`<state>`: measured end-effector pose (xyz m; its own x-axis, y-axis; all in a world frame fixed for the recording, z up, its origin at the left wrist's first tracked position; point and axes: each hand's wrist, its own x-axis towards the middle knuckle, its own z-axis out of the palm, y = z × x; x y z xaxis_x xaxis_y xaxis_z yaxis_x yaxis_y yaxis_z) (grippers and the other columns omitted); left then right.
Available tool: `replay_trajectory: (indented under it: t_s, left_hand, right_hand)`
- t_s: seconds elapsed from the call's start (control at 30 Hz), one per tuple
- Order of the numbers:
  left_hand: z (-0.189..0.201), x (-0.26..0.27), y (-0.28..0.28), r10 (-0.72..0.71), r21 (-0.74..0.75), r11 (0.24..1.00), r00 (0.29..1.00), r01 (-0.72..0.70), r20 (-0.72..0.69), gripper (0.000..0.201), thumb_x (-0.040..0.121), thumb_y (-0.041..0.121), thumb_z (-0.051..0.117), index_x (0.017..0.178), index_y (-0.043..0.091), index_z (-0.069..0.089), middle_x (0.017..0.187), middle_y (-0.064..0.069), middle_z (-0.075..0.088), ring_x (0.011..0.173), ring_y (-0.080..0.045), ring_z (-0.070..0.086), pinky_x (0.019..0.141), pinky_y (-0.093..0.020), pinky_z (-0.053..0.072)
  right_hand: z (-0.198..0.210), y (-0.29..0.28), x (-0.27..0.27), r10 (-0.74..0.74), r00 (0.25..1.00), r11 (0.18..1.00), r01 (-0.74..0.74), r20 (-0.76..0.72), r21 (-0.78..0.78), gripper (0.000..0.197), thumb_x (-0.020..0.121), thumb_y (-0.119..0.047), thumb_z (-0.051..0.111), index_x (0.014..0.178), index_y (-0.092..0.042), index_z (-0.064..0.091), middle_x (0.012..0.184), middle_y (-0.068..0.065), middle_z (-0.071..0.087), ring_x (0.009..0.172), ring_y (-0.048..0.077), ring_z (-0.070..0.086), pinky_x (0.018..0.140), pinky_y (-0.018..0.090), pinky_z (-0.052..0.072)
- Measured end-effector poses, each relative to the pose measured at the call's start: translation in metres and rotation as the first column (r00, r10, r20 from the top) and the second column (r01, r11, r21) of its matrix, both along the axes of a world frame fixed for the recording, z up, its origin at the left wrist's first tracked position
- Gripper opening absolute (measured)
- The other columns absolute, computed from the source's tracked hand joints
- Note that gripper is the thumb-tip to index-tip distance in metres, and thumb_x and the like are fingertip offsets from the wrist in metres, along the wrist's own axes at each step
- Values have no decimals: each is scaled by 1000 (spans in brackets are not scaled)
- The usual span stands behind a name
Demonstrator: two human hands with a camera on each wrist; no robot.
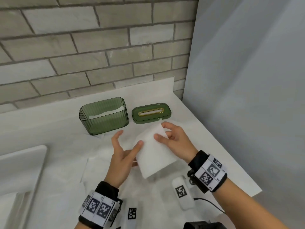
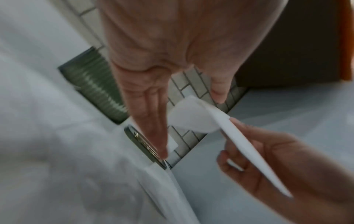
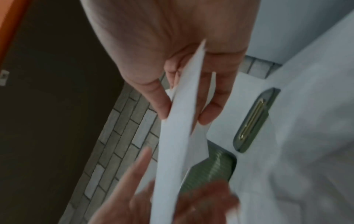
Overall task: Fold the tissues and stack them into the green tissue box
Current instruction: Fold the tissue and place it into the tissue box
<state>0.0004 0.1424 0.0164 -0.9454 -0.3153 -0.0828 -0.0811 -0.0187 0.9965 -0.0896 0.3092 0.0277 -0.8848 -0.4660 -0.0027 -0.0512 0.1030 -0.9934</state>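
The green ribbed tissue box [image 1: 104,115] [image 2: 99,89] [image 3: 210,168] stands open at the back of the table, with white tissue inside it. Its lid [image 1: 151,113] [image 2: 141,144] [image 3: 252,119] lies flat to its right. A folded white tissue [image 1: 153,154] [image 2: 191,116] [image 3: 176,136] is held in the air in front of them. My right hand [image 1: 160,130] [image 3: 185,118] pinches its far corner between thumb and fingers. My left hand [image 1: 130,137] [image 2: 190,127] is spread with straight fingers, and its thumb touches the tissue's left edge.
Unfolded white tissues [image 1: 102,171] lie spread over the white table under my hands. A white tray edge [image 1: 21,162] is at the left, and a white marker-tagged device [image 1: 181,192] with a cable sits near the front. Brick wall behind, grey panel right, table edge [image 1: 231,159] close on the right.
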Motion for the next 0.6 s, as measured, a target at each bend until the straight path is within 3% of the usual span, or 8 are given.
replay_trajectory:
  t_s: [0.1, 0.17, 0.23, 0.27, 0.33, 0.37, 0.43, 0.6]
  left_hand:
    - [-5, -3, 1, 33, 123, 992, 988, -15, -150, 67, 87, 1, 66, 134, 39, 37, 102, -12, 74, 88, -29, 72, 68, -36, 60]
    - [-12, -7, -7, 47, -21, 998, 974, -53, -220, 57, 82, -9, 67, 127, 24, 54, 113, -7, 69, 98, -32, 69, 71, -33, 60]
    - [-19, -8, -16, 33, -113, 992, 974, -60, -226, 45, 82, -10, 67, 115, 20, 66, 118, 3, 68, 106, -24, 66, 75, -26, 58]
    - [-20, -6, -20, 26, -99, 994, 977, -48, -214, 43, 83, -10, 66, 112, 21, 69, 118, 5, 69, 109, -20, 65, 78, -25, 57]
    - [-22, -2, -26, -1, -73, 997, 981, -13, -194, 44, 83, -12, 65, 111, 21, 71, 121, 3, 69, 113, -18, 64, 86, -28, 57]
    - [-22, 0, -28, -17, -81, 997, 983, 2, -184, 45, 83, -13, 65, 113, 21, 70, 123, 2, 68, 115, -18, 63, 90, -32, 56]
    - [-23, 3, -33, -56, -102, 994, 984, 39, -167, 49, 83, -13, 65, 119, 19, 68, 127, 0, 66, 119, -19, 61, 96, -42, 53]
    - [-24, 13, -40, -94, -114, 991, 984, 77, -154, 57, 75, -6, 68, 122, 26, 67, 127, 1, 66, 118, -21, 61, 97, -49, 51]
  right_hand:
    - [-14, -5, 1, 82, 993, 995, -86, 85, 41, 31, 88, -21, 68, 115, -14, 55, 99, 14, 73, 89, 26, 72, 77, 36, 58]
    - [-23, 4, -16, 114, 988, 978, -129, 99, 161, 37, 84, -34, 71, 115, -19, 55, 99, 12, 73, 85, 22, 71, 74, 31, 57]
    - [-30, 21, -49, 41, 999, 931, -50, 32, 361, 39, 81, -40, 73, 111, -20, 59, 100, 8, 71, 79, 17, 65, 70, 24, 50]
    - [-33, 31, -68, 16, 999, 858, 8, -42, 514, 42, 78, -41, 75, 111, -20, 60, 105, 6, 66, 85, 18, 62, 75, 25, 48]
    - [-39, 46, -97, 74, 984, 612, 84, -163, 786, 54, 73, -43, 79, 117, -21, 57, 120, 5, 53, 111, 24, 50, 94, 33, 42]
    - [-42, 49, -105, 119, 979, 501, 86, -167, 861, 61, 71, -45, 79, 122, -22, 53, 127, 5, 47, 121, 26, 43, 101, 38, 39]
    - [-47, 50, -113, 178, 976, 378, 53, -129, 924, 76, 65, -49, 81, 128, -24, 44, 130, 4, 42, 125, 27, 38, 104, 44, 37]
    - [-49, 48, -121, 186, 981, 386, -19, -58, 922, 89, 56, -47, 87, 125, -28, 34, 115, 2, 52, 107, 25, 51, 106, 45, 33]
